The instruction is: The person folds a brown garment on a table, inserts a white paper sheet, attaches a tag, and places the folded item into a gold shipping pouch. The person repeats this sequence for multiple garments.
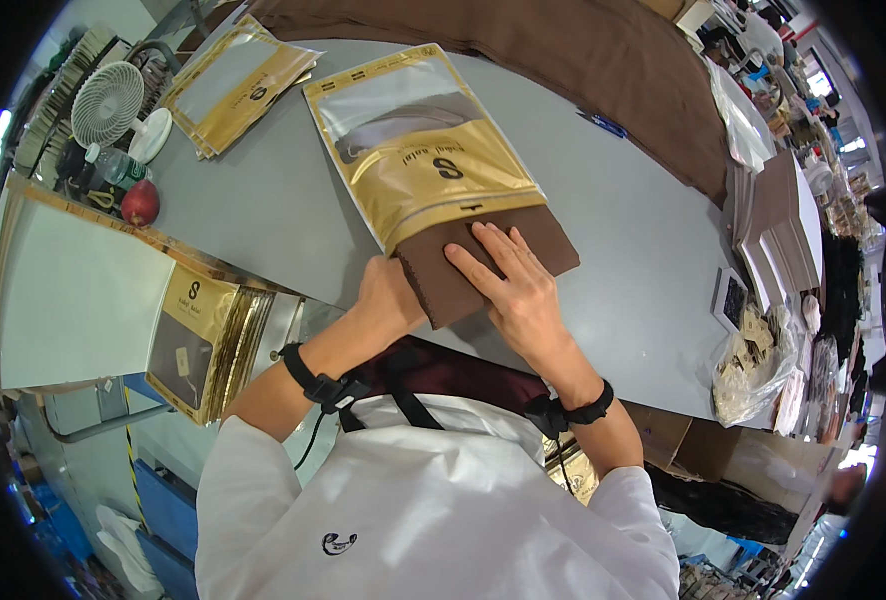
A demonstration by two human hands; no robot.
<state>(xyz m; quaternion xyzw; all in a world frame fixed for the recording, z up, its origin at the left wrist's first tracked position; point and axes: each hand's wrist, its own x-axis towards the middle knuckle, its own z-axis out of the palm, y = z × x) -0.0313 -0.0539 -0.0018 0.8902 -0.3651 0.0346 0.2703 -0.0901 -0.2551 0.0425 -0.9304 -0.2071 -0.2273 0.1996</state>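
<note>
A folded piece of brown fabric (450,274) with a serrated edge is partly inside a gold-and-clear plastic zip bag (443,161), its near part sticking out of the opening. Through the bag's clear window, grey-brown material is visible. My left hand (390,296) holds the fabric's left edge near the bag's mouth; its fingers are hidden behind the cloth. Across the top of the fabric lie the spread fingers of my right hand (514,289), the thumb out of sight below the near edge. The bag rests on a grey table (623,300).
Flat gold bags (240,86) lie at the upper left, near a white fan (109,105), a plastic bottle (116,166) and a red round object (140,202). Filled bags (202,345) stand below left. Brown fabric (563,52) covers the far edge; folded boards (777,225) are stacked right.
</note>
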